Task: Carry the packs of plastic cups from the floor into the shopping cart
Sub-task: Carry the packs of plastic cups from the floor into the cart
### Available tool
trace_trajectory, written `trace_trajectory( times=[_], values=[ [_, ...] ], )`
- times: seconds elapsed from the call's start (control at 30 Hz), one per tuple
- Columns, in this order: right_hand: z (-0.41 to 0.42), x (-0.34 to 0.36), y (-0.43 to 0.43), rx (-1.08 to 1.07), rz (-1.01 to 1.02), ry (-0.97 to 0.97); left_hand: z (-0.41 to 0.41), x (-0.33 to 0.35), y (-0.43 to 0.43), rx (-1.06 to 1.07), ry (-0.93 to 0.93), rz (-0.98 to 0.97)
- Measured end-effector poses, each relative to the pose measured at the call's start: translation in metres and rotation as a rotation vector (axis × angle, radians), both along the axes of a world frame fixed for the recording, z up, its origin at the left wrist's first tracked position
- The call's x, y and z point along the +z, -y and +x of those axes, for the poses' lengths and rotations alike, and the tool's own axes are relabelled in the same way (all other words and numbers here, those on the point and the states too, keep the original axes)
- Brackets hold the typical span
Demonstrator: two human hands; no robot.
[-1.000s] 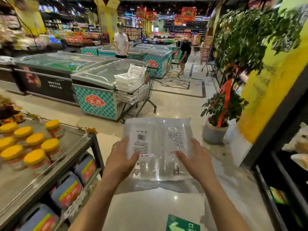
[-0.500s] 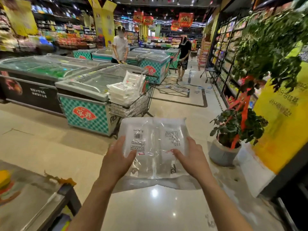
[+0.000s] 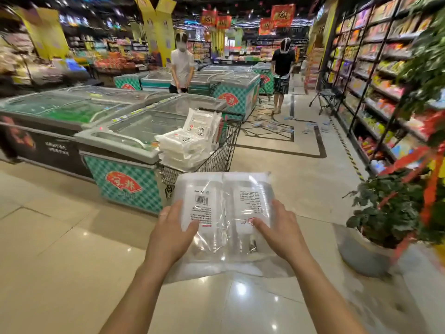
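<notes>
Slippage risk: left hand [image 3: 172, 233] and right hand [image 3: 280, 231] grip the slick cup pack [image 3: 222, 213]; heaped shopping cart [image 3: 224, 153] may shed it.

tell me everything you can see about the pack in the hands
The pack is a clear, crinkled plastic bag holding two side-by-side stacks of clear cups. White labels on top carry a barcode, print and a red mark. It is held roughly level in the air, short of the cart. The left hand and right hand grip its sides, thumbs on top. A loose flap of bag trails at the near end.
</notes>
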State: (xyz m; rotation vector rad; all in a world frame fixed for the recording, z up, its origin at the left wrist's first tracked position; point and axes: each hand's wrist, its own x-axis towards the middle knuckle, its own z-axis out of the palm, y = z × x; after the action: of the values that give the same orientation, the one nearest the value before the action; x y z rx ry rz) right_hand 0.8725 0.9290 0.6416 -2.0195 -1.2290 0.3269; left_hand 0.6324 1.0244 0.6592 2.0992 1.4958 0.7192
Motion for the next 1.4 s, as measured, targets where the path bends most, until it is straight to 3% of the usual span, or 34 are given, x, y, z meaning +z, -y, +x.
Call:
trace_trajectory(
  times=[0.3,0.6,1.0,1.4],
  values=[
    [0.144,0.010,-0.228,0.106,0.014,-0.025,0.140,0.006,-0.197,0.132,0.029,0.009],
    [0.228,0.026,-0.409,0.156,-0.028,0.010,0.219,0.003,-0.369,0.177,0.037,0.004],
    [0.270,0.017,-0.696,0.283,-0.009,0.064,0.259,-0.015,-0.629,0.279,0.098,-0.004],
    [0.269,-0.013,-0.948,0.525,-0.120,0.103,0.255,-0.034,-0.804,0.562,0.110,-0.082]
  ],
)
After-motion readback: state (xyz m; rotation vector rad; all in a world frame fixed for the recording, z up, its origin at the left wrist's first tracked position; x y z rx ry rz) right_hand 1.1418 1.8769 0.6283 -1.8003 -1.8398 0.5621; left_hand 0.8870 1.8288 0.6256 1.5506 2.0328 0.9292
